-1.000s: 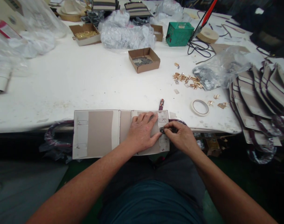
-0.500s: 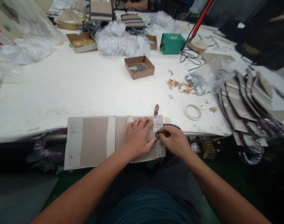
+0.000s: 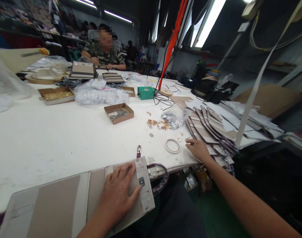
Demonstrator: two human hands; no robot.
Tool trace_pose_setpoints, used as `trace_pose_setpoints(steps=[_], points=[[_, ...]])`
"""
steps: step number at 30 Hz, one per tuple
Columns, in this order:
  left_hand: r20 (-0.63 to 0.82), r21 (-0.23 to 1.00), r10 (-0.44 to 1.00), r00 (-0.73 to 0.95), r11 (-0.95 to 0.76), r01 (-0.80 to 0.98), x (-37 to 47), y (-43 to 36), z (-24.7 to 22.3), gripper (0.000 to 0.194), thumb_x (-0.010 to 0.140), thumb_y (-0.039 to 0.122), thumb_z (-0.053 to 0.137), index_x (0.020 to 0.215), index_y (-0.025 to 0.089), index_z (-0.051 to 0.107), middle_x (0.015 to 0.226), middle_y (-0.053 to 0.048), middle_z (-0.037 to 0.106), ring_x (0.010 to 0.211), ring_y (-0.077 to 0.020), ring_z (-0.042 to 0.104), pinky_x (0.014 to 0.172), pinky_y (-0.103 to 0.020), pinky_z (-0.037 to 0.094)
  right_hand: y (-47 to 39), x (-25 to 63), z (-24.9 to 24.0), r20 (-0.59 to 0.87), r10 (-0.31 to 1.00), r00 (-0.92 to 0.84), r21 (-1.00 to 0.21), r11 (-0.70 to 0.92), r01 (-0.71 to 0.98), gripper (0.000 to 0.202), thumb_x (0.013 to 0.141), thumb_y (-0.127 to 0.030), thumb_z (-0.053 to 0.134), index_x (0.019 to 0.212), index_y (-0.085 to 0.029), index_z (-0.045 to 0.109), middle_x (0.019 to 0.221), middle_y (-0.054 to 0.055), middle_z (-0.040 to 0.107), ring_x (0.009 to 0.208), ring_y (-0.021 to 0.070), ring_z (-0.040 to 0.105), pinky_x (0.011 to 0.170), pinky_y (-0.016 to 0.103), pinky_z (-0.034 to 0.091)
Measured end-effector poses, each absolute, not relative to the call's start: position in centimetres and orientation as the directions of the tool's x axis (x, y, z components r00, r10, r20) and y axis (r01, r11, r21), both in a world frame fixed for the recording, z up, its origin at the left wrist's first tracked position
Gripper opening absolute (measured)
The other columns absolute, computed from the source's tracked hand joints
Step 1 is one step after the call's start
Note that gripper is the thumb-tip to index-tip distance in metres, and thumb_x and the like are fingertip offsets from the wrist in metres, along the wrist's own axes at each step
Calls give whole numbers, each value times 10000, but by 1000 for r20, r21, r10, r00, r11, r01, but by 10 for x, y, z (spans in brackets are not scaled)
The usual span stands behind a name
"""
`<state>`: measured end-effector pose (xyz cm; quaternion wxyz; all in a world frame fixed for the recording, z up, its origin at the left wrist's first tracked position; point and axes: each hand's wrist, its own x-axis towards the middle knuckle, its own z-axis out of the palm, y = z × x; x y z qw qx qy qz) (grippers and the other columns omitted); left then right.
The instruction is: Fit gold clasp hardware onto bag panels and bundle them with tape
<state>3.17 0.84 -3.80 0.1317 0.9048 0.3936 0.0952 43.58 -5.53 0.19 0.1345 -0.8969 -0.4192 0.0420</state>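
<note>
My left hand (image 3: 118, 190) lies flat with spread fingers on an opened beige bag panel (image 3: 55, 205), holding it down at the table's edge. Beside my thumb, a small dark metal plate (image 3: 141, 181) sits on the panel's pale end strip. A dark red strap tab (image 3: 139, 151) with a metal snap sticks out past the far edge. A plastic-wrapped dark red handle (image 3: 162, 181) curves from the right end. My right hand (image 3: 199, 150) is stretched out to the right, fingers slightly apart, at loose gold metal fittings (image 3: 180, 139) beside a tape roll (image 3: 173, 146).
A pile of gold fittings (image 3: 157, 123) lies near a plastic bag of metal plates (image 3: 175, 117). Cardboard boxes (image 3: 127, 115), a green device (image 3: 146, 93) and stacked bag panels (image 3: 202, 125) stand around. A white strap (image 3: 252, 89) hangs at right. Across the table sits a person (image 3: 106, 56).
My right hand has left the metal plate on the panel and moved right to the gold fittings. My left hand stays on the panel. The view has tilted up and turned right.
</note>
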Motion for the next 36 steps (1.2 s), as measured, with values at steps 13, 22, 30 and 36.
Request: trace_pose_setpoints(steps=[13, 22, 30, 36], points=[[97, 286, 734, 672, -667, 688, 31, 15, -50, 647, 950, 482, 529, 1548, 240, 497, 1581, -89, 507, 1416, -337, 446, 1143, -522, 372, -39, 487, -30, 9, 736, 677, -217, -659, 720, 291, 870, -304, 623, 1092, -246, 803, 1112, 59, 792, 1031, 233, 712, 887, 281, 498], [78, 284, 746, 662, -653, 702, 32, 18, -51, 654, 929, 504, 523, 1530, 245, 530, 1570, -90, 527, 1407, -345, 473, 1130, -540, 401, -39, 508, -33, 15, 671, 741, -181, -727, 662, 355, 838, -201, 599, 1125, -159, 803, 1127, 142, 787, 1070, 277, 717, 920, 298, 498], [65, 265, 748, 661, -651, 711, 31, 21, -55, 639, 916, 507, 548, 1511, 273, 558, 1565, -72, 540, 1410, -340, 492, 1136, -524, 427, -13, 501, -32, -33, 729, 683, -199, -675, 711, 448, 877, -257, 606, 1304, -197, 727, 1207, 122, 768, 1098, 260, 706, 922, 296, 492], [77, 263, 728, 681, -674, 690, 26, 25, -61, 620, 934, 484, 567, 1521, 284, 549, 1569, -72, 535, 1400, -349, 516, 1123, -526, 455, 3, 494, -22, -79, 801, 593, -237, -593, 770, 503, 837, -239, 653, 1335, -232, 723, 1233, 96, 767, 1102, 245, 711, 923, 274, 499]])
